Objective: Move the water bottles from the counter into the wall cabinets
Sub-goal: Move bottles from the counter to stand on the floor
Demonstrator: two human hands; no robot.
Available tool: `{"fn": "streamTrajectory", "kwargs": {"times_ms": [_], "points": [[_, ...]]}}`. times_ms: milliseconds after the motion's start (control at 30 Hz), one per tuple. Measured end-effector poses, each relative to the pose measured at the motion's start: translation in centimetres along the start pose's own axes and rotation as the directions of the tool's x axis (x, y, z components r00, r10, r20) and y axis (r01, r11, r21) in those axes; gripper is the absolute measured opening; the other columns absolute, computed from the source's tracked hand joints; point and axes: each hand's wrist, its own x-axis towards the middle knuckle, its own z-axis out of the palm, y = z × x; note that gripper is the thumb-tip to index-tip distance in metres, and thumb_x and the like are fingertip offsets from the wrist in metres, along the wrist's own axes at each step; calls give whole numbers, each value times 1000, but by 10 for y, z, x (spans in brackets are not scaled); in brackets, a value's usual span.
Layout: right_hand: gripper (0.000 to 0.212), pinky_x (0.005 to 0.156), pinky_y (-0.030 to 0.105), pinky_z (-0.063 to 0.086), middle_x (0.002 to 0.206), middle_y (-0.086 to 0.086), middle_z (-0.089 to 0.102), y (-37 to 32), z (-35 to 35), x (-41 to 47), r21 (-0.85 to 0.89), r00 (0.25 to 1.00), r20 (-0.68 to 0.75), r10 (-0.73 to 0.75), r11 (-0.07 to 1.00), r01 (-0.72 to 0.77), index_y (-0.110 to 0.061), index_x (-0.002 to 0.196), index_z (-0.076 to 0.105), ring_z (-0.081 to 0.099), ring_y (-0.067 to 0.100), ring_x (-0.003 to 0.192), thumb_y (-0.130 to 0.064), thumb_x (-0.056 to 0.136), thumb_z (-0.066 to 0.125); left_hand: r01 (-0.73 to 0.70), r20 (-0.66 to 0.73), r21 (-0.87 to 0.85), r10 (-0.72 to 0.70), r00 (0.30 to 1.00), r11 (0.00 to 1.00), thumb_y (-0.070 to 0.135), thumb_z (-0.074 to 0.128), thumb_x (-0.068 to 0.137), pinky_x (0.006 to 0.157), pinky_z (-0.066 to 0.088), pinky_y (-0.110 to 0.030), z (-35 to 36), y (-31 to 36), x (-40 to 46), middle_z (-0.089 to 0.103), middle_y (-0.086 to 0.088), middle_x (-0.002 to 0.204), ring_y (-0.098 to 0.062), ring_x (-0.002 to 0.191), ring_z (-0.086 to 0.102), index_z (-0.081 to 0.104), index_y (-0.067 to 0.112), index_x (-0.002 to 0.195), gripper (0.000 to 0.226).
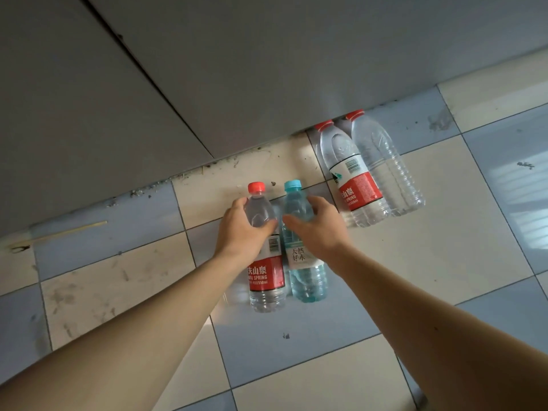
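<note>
Tiled surface (415, 262) in a checker of cream and pale blue squares fills the lower view, meeting grey cabinet doors (148, 84) that close off the upper half. Taking the cabinet doors as the landmark: two clear bottles with red caps stand right against their lower edge, touching each other, one with a red label (355, 185) and one unlabelled (388, 173), probably parked there to wait their turn. Nearer the viewer, well out from the doors, stand two smaller bottles side by side and touching: a red-capped bottle (265, 262) and a blue-capped bottle (305, 262). Two bare forearms reach in from the bottom corners. The left hand (243, 229) has its grip curled round the shoulder of the red-capped bottle; the right hand (320, 229) has its grip wrapped round the upper body of the blue-capped one. Both grips sit high, just under the caps, likely so each bottle hangs upright when lifted towards the cabinets. Both bottles seem to rest on the surface.
</note>
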Motion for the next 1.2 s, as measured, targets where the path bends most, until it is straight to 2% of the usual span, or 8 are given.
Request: {"fn": "streamTrajectory", "kwargs": {"times_ms": [133, 300, 500, 667, 833, 967, 1100, 1200], "points": [[58, 83, 39, 59, 117, 5, 68, 0, -1, -9, 134, 1000, -1, 28, 991, -28, -11, 133, 58, 68, 20, 97, -22, 80, 81, -20, -1, -38, 20, 1000, 999, 28, 77, 88, 90, 41, -28, -7, -4, -5, 52, -1, 143, -15, 118, 50, 40, 21, 150, 73], [66, 81, 35, 59, 112, 1, 65, -9, -20, -35, 205, 995, -89, -46, 977, 64, -13, 134, 57, 65, 17, 97, -14, 75, 85, -95, -29, -87, 93, 995, 992, 27, 78, 87, 99, 42, -32, -21, -6, -29, 48, 0, 144, -20, 131, 47, 34, 25, 154, 80], [63, 98, 43, 55, 123, 1, 58, -32, -44, -66, 111, 964, -156, -217, 966, 235, -20, 128, 55, 59, 18, 110, -17, 74, 87, -312, -115, -52, 305, 945, 949, 20, 82, 80, 105, 46, -34, -41, 9, -57, 46, 4, 126, -12, 114, 50, 51, 23, 137, 65], [64, 92, 43, 55, 122, -1, 54, -37, -45, -87, 71, 919, -243, -311, 939, 336, -22, 119, 53, 57, 21, 108, -12, 69, 90, -446, -223, -14, 432, 874, 895, 21, 88, 74, 91, 43, -16, -46, 11, -69, 43, 6, 124, -2, 107, 46, 47, 23, 128, 69], [63, 89, 35, 53, 116, -4, 50, -32, -40, -90, -58, 896, -199, -398, 917, 394, -18, 117, 51, 52, 20, 105, -17, 70, 92, -569, -265, 112, 577, 773, 815, 26, 92, 71, 90, 46, -17, -47, -4, -74, 35, 12, 116, -11, 106, 49, 42, 23, 122, 72], [63, 83, 23, 48, 117, -4, 50, -25, -36, -91, -107, 897, -161, -412, 911, 399, -19, 118, 50, 51, 19, 103, -24, 71, 92, -550, -252, 85, 552, 795, 831, 29, 91, 72, 86, 46, -13, -44, -9, -77, 37, 14, 115, -7, 105, 49, 41, 27, 121, 70], [81, 100, 38, 51, 131, -3, 50, -10, -37, -90, -103, 937, -92, -337, 939, 328, -20, 133, 46, 51, 16, 117, -30, 68, 93, -495, -218, 24, 488, 845, 868, 33, 92, 71, 85, 44, -13, -42, -10, -75, 48, 6, 121, -12, 108, 53, 44, 21, 126, 73], [103, 107, 45, 47, 145, 0, 44, 1, -38, -82, -116, 967, -10, -255, 961, 252, -22, 148, 34, 46, 20, 129, -33, 65, 94, -414, -112, 33, 415, 903, 910, 39, 93, 67, 97, 47, -29, -42, -16, -70, 49, 4, 133, -15, 120, 51, 33, 26, 141, 96]]}}
